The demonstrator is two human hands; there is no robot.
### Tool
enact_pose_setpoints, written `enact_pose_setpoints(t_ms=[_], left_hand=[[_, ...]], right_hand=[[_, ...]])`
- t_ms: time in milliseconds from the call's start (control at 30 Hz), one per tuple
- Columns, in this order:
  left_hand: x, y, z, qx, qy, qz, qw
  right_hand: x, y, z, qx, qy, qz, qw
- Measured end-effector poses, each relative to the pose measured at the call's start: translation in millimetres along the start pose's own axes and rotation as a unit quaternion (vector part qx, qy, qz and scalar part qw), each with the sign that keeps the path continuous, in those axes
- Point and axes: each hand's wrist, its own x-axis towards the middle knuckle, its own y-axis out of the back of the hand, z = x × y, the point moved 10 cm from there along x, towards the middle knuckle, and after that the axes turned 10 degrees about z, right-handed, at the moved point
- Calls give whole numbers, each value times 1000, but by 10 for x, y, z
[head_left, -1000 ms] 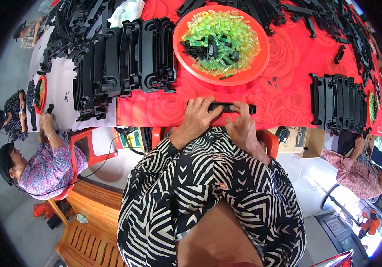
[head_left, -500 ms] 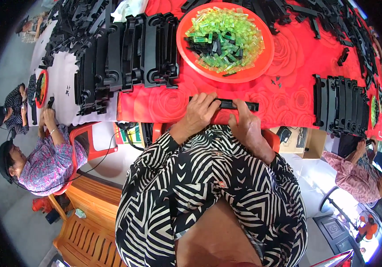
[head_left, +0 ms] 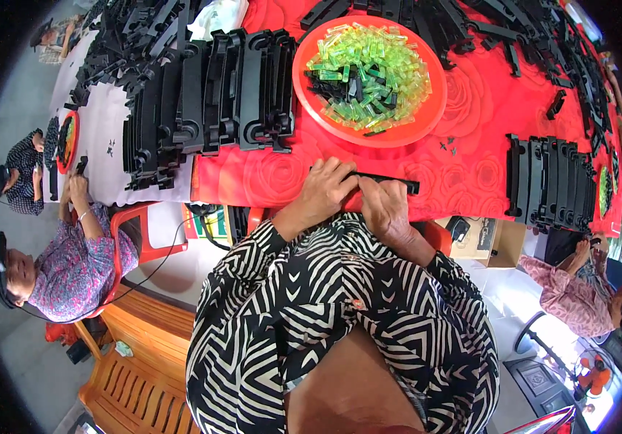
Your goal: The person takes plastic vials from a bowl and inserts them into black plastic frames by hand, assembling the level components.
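A long black plastic strip (head_left: 411,186) lies along the table's near edge, partly covered by my hands. My left hand (head_left: 327,189) is closed over its left part, fingers bent down around it. Pressed together against the strip's middle are the thumb and fingers of my right hand (head_left: 385,208), right beside the left fingertips. Whether a small piece sits under the right fingertips is hidden. Beyond my hands stands a round red bowl (head_left: 426,124), heaped with small clear yellow-green pieces (head_left: 390,59) and several small black pieces (head_left: 355,88).
Black plastic parts stand in a row (head_left: 191,98) at the left and another row (head_left: 551,181) at the right. Loose black parts (head_left: 426,25) are heaped at the back of the red cloth (head_left: 466,170). Co-workers sit left (head_left: 75,260) and right (head_left: 568,289). A wooden bench (head_left: 141,376) stands behind left.
My right hand has shifted left along the strip toward my left hand, and its fingers have drawn together. The left hand keeps its hold. The whole view has tipped slightly.
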Motion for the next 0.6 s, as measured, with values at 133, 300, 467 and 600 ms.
enact_pose_setpoints(t_ms=[133,300,467,600], left_hand=[[-24,-9,0,-12,21,-6,1000],[-39,-22,-37,-19,62,31,997],[-28,78,11,-17,35,70,997],[-8,72,15,-10,21,68,997]], right_hand=[[30,-10,-32,1,-2,4,1000],[-9,-179,28,-3,-2,-35,999],[-30,-128,-43,-2,38,2,999],[-12,-148,-43,-25,37,6,999]])
